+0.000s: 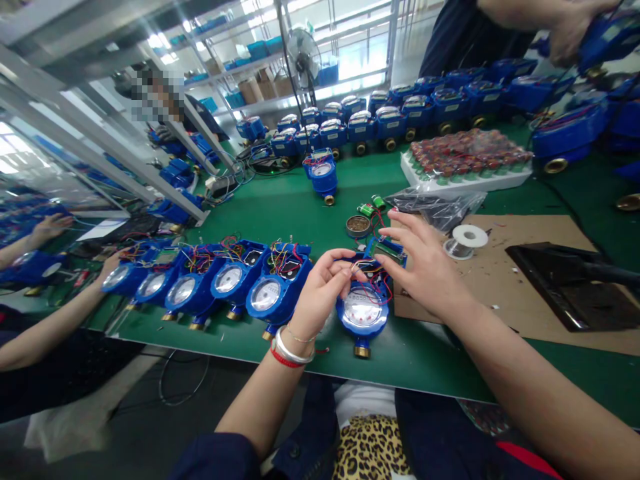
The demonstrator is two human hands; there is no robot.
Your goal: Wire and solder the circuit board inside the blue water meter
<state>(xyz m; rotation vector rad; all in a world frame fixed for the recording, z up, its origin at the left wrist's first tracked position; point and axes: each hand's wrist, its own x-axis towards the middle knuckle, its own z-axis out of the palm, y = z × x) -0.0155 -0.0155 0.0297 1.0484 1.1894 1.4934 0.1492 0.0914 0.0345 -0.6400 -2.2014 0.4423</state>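
Observation:
In front of me on the green bench lies a blue water meter [363, 310] with a round clear dial and a brass fitting toward me. Its upper compartment is uncovered, showing coloured wires and a green circuit board [389, 249]. My left hand [327, 283] pinches thin wires [356, 268] over the left side of that compartment. Fingers spread, my right hand [425, 267] hovers at the board's right edge; whether its fingertips touch the board I cannot tell. Green batteries [367, 210] on red leads lie just behind the meter, beside a round tin [358, 225] of small brownish bits.
Several uncovered meters [230, 280] line up at left, where a co-worker's hand [111, 265] reaches in. Cardboard [540, 233] at right carries a solder spool [466, 241] and a black stand [565, 287]. Behind are a tray of batteries [465, 157], rows of meters [360, 127] and another person's hand [567, 40].

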